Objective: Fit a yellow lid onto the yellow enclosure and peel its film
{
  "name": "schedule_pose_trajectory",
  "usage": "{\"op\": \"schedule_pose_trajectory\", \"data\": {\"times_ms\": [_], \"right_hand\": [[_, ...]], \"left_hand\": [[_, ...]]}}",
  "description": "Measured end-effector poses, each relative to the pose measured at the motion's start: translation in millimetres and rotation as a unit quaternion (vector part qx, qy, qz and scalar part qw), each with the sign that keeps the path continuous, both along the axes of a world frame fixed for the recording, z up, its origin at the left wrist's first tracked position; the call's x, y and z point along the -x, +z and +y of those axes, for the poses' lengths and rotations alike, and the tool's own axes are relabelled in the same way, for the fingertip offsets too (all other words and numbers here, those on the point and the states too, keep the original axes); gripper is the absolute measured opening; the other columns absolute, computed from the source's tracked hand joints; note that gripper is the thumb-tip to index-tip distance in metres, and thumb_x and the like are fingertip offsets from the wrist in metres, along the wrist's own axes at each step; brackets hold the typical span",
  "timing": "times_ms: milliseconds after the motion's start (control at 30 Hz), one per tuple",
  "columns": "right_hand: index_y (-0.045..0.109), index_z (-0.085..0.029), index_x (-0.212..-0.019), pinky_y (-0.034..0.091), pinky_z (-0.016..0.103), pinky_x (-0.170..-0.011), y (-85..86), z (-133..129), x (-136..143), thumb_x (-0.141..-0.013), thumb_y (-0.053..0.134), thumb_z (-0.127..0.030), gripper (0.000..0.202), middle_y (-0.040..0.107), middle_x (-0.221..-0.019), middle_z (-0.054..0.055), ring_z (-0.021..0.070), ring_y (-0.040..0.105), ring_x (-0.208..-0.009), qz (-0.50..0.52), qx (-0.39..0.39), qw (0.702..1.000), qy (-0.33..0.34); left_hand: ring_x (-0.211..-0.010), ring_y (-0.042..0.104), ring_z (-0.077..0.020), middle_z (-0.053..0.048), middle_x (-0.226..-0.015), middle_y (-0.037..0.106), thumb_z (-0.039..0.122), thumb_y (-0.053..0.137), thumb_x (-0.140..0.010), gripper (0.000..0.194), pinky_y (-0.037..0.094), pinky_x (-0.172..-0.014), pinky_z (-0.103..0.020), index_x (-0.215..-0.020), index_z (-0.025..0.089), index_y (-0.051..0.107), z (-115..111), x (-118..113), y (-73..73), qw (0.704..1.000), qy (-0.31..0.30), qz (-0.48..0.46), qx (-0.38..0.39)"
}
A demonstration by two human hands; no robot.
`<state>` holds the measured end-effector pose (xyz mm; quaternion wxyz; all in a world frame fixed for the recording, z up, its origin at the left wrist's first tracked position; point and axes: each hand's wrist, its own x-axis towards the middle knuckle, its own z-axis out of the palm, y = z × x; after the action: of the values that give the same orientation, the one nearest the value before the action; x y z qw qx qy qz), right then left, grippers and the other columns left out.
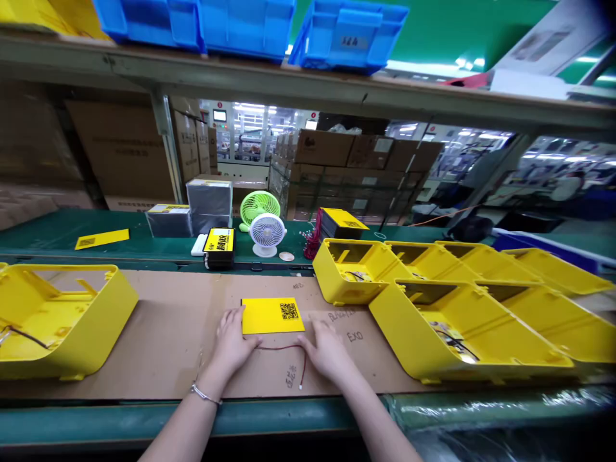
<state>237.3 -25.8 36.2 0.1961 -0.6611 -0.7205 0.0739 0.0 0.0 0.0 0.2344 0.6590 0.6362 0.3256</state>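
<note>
Both hands lie open and flat on the brown cardboard sheet (168,333) covering the table: the left hand (231,346) has its fingertips touching the left edge of a flat yellow rectangular plate with a black QR code (272,316), while the right hand (327,350) rests just below the plate's right corner, gripping nothing. A thin red wire (289,351) trails from under the plate's near edge between the hands. Bare cardboard lies open to the left as far as a yellow plastic housing shell (58,321), whereas a row of yellow plastic shells (462,321) crowds the right side close by.
</note>
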Motion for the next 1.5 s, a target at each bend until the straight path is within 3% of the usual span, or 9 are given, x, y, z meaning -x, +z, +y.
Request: {"op": "schedule_pose_trajectory", "data": {"times_ms": [167,433,567,667,833,1067,1267,1400,1500], "right_hand": [[0.038,-0.021,-0.131,0.035,0.041,-0.095,-4.4,6.4,22.8,-0.071,0.059,-0.029,0.064,0.049,-0.116,0.011,0.027,0.045,-0.111,0.056,0.017,0.998,0.029],[0.064,-0.022,-0.082,0.04,0.044,-0.085,48.3,-13.2,20.5,-0.066,0.052,-0.008,0.025,0.047,-0.095,0.008,0.0265,0.045,-0.097,0.039,-0.255,0.964,0.071],[0.059,-0.02,-0.077,0.039,0.042,-0.092,43.3,-10.8,8.5,-0.079,0.051,-0.018,0.008,0.049,-0.116,0.009,0.0252,0.045,-0.109,0.074,-0.224,0.962,0.137],[0.058,-0.02,-0.093,0.046,0.037,-0.087,29.3,-4.1,-8.8,-0.085,0.046,-0.025,0.015,0.059,-0.108,0.009,0.0213,0.055,-0.101,0.137,-0.149,0.97,0.137],[0.062,-0.021,-0.096,0.051,0.032,-0.08,17.8,6.1,-35.2,-0.084,0.048,-0.032,0.022,0.067,-0.096,0.007,0.021,0.063,-0.089,0.178,-0.15,0.966,0.111],[0.064,-0.016,-0.092,0.052,0.034,-0.079,50.1,18.1,-43.3,-0.075,0.061,-0.036,0.026,0.067,-0.085,0.007,0.0208,0.064,-0.078,0.327,-0.271,0.906,-0.009],[0.064,-0.013,-0.094,0.049,0.043,-0.084,94.0,27.1,-43.3,-0.069,0.068,-0.036,0.034,0.068,-0.088,0.008,0.023,0.063,-0.083,0.424,-0.306,0.85,-0.06],[0.064,-0.015,-0.095,0.049,0.044,-0.086,113.8,29.2,-42.9,-0.07,0.068,-0.035,0.032,0.068,-0.092,0.007,0.0237,0.063,-0.086,0.424,-0.268,0.865,-0.006],[0.063,-0.016,-0.095,0.051,0.041,-0.082,124.8,29.5,-34.7,-0.072,0.066,-0.034,0.03,0.068,-0.093,0.007,0.0225,0.063,-0.086,0.421,-0.212,0.88,0.065]], "left_hand": [[-0.129,0.027,-0.0289,-0.013,-0.133,0.045,0.034,0.062,-0.065,0.064,0.015,-0.107,-0.042,-0.125,0.017,0.046,2.4,2.9,1.8,0.996,0.013,-0.078,0.039],[-0.111,0.052,-0.024,-0.013,-0.117,0.06,0.027,0.05,-0.076,0.049,0.04,-0.093,-0.037,-0.123,0.014,0.048,-9.8,21.1,23.1,0.982,-0.032,-0.161,0.091],[-0.131,0.023,-0.0312,-0.008,-0.132,0.046,0.042,0.049,-0.076,0.052,0.022,-0.104,-0.05,-0.124,0.022,0.047,-26.6,89.3,68.5,0.989,0.091,0.078,-0.086],[-0.131,0.019,-0.0363,-0.018,-0.139,0.034,0.043,0.043,-0.079,0.058,0.018,-0.104,-0.052,-0.128,0.013,0.041,-37.8,161.8,100.5,0.907,0.252,0.271,-0.2],[-0.088,0.06,-0.0385,-0.023,-0.097,0.063,0.049,0.029,-0.082,0.064,0.044,-0.074,-0.048,-0.131,0.007,0.034,-48.9,226.9,119.1,0.883,0.332,0.33,0.026],[-0.086,0.062,-0.0349,-0.019,-0.092,0.067,0.045,0.028,-0.084,0.059,0.045,-0.073,-0.044,-0.134,0.012,0.032,-41.4,144.3,128.3,0.924,0.201,0.319,0.061],[-0.118,0.047,-0.0211,0.001,-0.129,0.051,0.046,0.042,-0.081,0.051,0.037,-0.096,-0.033,-0.131,0.037,0.035,-55.5,79.3,163.6,0.976,-0.124,0.176,0.015],[-0.133,0.019,-0.0296,-0.004,-0.139,0.039,0.037,0.061,-0.068,0.065,0.014,-0.107,-0.048,-0.129,0.027,0.042,-26.8,85.1,159.5,0.979,0.017,0.177,-0.099],[-0.129,0.028,-0.0322,-0.011,-0.135,0.044,0.03,0.066,-0.061,0.066,0.018,-0.106,-0.049,-0.124,0.019,0.048,5.1,93.3,142.9,0.998,0.031,0.009,-0.047]]}}
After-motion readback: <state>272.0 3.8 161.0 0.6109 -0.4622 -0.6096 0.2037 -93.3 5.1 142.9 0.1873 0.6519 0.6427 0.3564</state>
